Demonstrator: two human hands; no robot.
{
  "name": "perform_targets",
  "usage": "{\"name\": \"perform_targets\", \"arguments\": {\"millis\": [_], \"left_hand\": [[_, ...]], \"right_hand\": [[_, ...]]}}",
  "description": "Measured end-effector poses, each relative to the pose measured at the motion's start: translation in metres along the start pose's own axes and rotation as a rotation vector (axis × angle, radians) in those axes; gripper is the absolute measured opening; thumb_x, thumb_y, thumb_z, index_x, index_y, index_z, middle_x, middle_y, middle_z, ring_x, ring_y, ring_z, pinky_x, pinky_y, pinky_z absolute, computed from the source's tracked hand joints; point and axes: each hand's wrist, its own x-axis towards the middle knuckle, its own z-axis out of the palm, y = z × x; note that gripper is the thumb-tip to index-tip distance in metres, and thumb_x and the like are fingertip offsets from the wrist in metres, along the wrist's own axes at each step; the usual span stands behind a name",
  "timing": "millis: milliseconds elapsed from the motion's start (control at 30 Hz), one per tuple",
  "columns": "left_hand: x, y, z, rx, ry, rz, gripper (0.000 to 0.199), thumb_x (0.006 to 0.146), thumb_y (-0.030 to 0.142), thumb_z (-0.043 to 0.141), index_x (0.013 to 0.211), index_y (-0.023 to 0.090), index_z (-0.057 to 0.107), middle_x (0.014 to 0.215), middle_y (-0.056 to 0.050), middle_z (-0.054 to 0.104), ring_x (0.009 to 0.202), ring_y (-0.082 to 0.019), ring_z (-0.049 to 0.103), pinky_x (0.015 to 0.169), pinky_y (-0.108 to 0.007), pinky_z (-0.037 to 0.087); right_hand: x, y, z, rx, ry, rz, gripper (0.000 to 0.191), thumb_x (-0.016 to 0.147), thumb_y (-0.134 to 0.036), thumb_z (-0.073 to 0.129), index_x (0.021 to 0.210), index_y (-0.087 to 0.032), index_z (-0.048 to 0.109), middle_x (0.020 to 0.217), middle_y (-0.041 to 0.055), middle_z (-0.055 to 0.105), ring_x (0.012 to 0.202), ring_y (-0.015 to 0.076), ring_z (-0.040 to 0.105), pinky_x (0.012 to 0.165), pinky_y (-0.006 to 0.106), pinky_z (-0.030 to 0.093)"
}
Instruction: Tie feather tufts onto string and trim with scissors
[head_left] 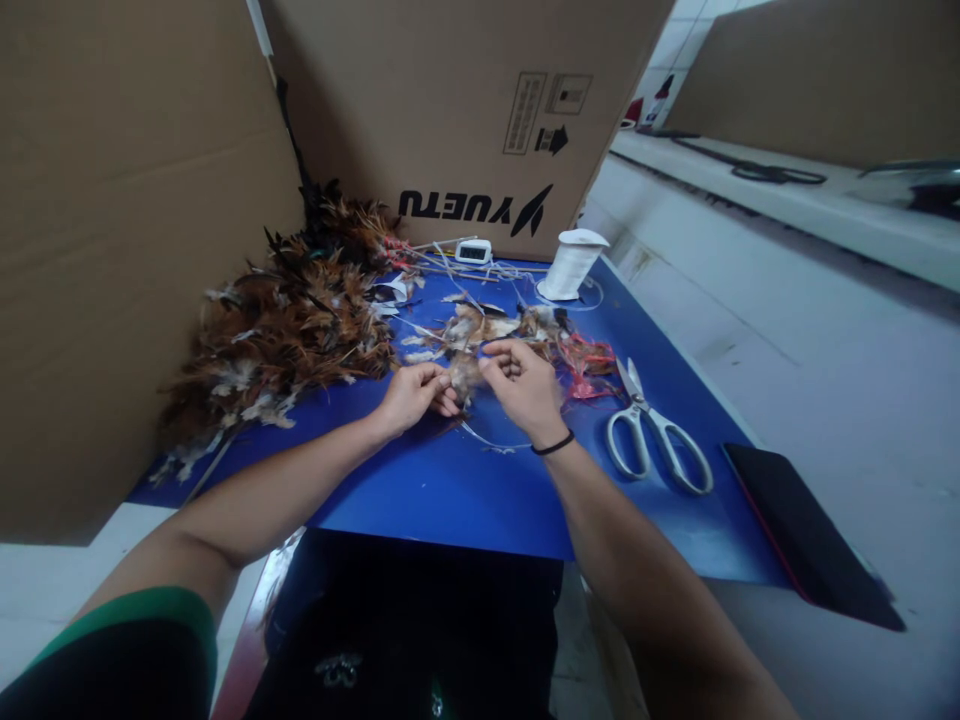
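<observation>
While both forearms stretch out over the blue work mat (pixel 450 490), the two hands meet above its middle, fingertips almost touching. The left hand (pixel 415 395) has its fingers curled in and pinched on a small tuft of pale, downy feathers (pixel 463 375), and the right hand (pixel 525 385), a black band at its wrist, closes thumb and fingers on the same tuft from the other side; held between both like this, the tuft sits just above the mat, where it can be kept steady and close to the eye. A thin white thread (pixel 487 440) loops on the mat just beneath the hands; whether it runs up into the tuft I cannot tell.

Just beyond the fingers lies a loose scatter of brown and white feathers mixed with red strands (pixel 540 335), within easy reach. A large heap of brown and black feathers (pixel 285 325) is banked to the left against a brown cardboard sheet (pixel 127 250). A printed cardboard box (pixel 465 110) stands behind the mat. Near it are a white spool of thread (pixel 571 263) and a small white digital display (pixel 473 251). White-handled scissors (pixel 656 435) lie shut at the right hand's side, handles toward the person, and a flat black case (pixel 806 535) rests past the mat's right edge.
</observation>
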Motion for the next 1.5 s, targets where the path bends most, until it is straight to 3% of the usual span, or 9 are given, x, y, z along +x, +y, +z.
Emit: {"name": "perform_targets", "arguments": {"millis": [133,300,433,600,700,933,1133,1267,1500], "left_hand": [[0.0,-0.002,0.0,0.015,-0.042,0.005,0.022,0.081,0.03,0.066,0.074,0.011,0.055,0.059,-0.002,0.065,0.048,-0.013,0.065,0.048,-0.021,0.054],[0.001,-0.001,-0.002,0.023,-0.053,0.007,0.024,0.081,0.03,0.065,0.072,0.012,0.054,0.057,-0.001,0.064,0.046,-0.013,0.064,0.046,-0.021,0.053],[0.005,0.005,-0.01,-0.028,0.056,0.036,0.024,0.081,0.032,0.065,0.073,0.012,0.054,0.058,-0.002,0.064,0.048,-0.012,0.064,0.048,-0.022,0.053],[0.013,0.011,-0.02,-0.125,0.22,0.064,0.022,0.084,0.029,0.062,0.071,0.013,0.053,0.057,0.0,0.061,0.046,-0.01,0.061,0.047,-0.021,0.051],[0.015,0.013,-0.023,-0.18,0.276,0.089,0.018,0.085,0.024,0.059,0.072,0.014,0.053,0.058,0.001,0.06,0.045,-0.009,0.058,0.045,-0.021,0.05],[0.014,0.014,-0.022,-0.222,0.276,0.081,0.015,0.085,0.021,0.058,0.073,0.014,0.053,0.058,0.002,0.058,0.044,-0.008,0.056,0.044,-0.02,0.049],[0.013,0.015,-0.022,-0.227,0.273,0.054,0.016,0.086,0.019,0.056,0.072,0.014,0.053,0.058,0.002,0.059,0.044,-0.008,0.056,0.044,-0.019,0.048],[0.012,0.015,-0.02,-0.228,0.263,0.044,0.016,0.086,0.019,0.056,0.071,0.014,0.053,0.059,0.002,0.059,0.045,-0.008,0.055,0.045,-0.02,0.048],[0.012,0.014,-0.021,-0.236,0.266,0.045,0.016,0.084,0.022,0.06,0.072,0.014,0.054,0.059,0.002,0.059,0.045,-0.008,0.055,0.045,-0.02,0.048]], "right_hand": [[0.002,0.003,0.002,0.0,-0.099,-0.042,0.018,0.076,-0.029,0.06,0.09,-0.019,0.064,0.07,-0.0003,0.06,0.059,0.0114,0.052,0.058,0.025,0.043],[0.006,0.009,-0.001,-0.043,-0.028,-0.069,0.017,0.078,-0.031,0.057,0.072,-0.017,0.064,0.065,0.0001,0.061,0.057,0.0109,0.05,0.057,0.025,0.04],[0.011,0.016,-0.006,-0.016,0.007,0.017,0.017,0.077,-0.03,0.057,0.081,-0.017,0.066,0.067,0.0002,0.064,0.054,0.0104,0.05,0.054,0.024,0.04],[0.007,0.018,-0.005,-0.214,-0.206,-0.079,0.01,0.075,-0.02,0.058,0.079,-0.017,0.067,0.07,0.0012,0.064,0.06,0.0123,0.054,0.061,0.026,0.043],[0.003,0.019,-0.001,-0.429,-0.268,-0.171,0.015,0.076,-0.014,0.056,0.084,-0.017,0.068,0.079,0.0046,0.063,0.069,0.0151,0.056,0.071,0.03,0.045],[0.004,0.037,0.002,-0.671,-0.184,-0.183,0.026,0.08,-0.019,0.055,0.103,-0.014,0.065,0.091,0.0106,0.062,0.089,0.0229,0.056,0.087,0.037,0.043],[0.009,0.041,0.001,-0.746,-0.26,-0.156,0.015,0.082,-0.019,0.052,0.077,-0.017,0.066,0.082,0.0089,0.061,0.086,0.0217,0.057,0.081,0.033,0.043],[0.011,0.039,-0.002,-0.737,-0.185,-0.174,0.018,0.081,-0.015,0.048,0.074,-0.017,0.064,0.08,0.0085,0.062,0.082,0.0214,0.058,0.079,0.032,0.043],[0.012,0.038,-0.003,-0.608,-0.132,-0.211,0.033,0.07,-0.007,0.048,0.096,-0.016,0.067,0.092,0.0092,0.065,0.086,0.0219,0.06,0.084,0.035,0.046]]}}
